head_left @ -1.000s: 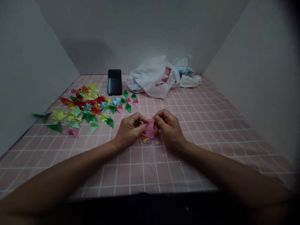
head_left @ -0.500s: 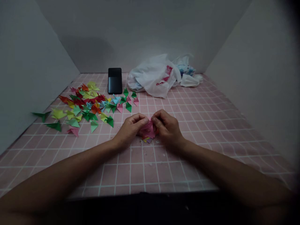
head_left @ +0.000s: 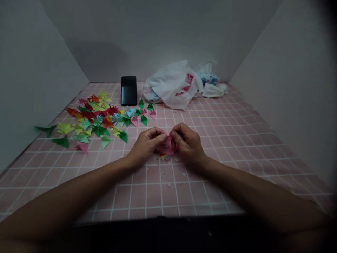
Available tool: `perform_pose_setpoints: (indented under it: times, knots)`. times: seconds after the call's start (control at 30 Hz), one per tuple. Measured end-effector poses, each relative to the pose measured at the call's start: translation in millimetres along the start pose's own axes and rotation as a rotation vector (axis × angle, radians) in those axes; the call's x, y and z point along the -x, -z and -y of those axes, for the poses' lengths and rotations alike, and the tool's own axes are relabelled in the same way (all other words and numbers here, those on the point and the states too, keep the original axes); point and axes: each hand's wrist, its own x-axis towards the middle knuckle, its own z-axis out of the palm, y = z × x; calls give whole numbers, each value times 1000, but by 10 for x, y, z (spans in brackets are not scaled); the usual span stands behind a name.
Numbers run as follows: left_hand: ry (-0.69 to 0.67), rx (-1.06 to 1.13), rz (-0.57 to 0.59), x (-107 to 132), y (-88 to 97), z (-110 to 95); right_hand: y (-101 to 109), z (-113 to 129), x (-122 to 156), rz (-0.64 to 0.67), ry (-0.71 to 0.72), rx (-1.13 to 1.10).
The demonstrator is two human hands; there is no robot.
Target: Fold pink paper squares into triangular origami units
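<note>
L hand (head_left: pixel 145 146) & R hand (head_left: pixel 188 144) close together, fingers curled – both pinching a pink paper (head_left: pixel 168 146) between thumbs & fingertips, just over the grid mat (head_left: pixel 147 196). Exact fold hidden by fingers. Firm, even pressure from both sides keeps the paper from slipping. Small folded bits (head_left: pixel 163 157) right under it. Farther out to the left, a spread of colored paper triangles (head_left: pixel 97 117) – beyond those, a black phone (head_left: pixel 129 90) & a crumpled white plastic bag (head_left: pixel 171 84).

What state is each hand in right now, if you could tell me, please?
Left hand: closed, pinching the folded pink paper.
Right hand: closed, pinching the folded pink paper too.
</note>
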Motion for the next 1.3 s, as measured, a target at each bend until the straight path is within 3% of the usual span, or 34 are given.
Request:
perform_pose_setpoints:
  times: [1.0,1.3]
  knots:
    - [-65,-106,7,-27,27,24,-5,-43,-19,44,-84,-67]
    - [-67,-88,20,-36,18,18,0,-56,-17,33,-50,-19]
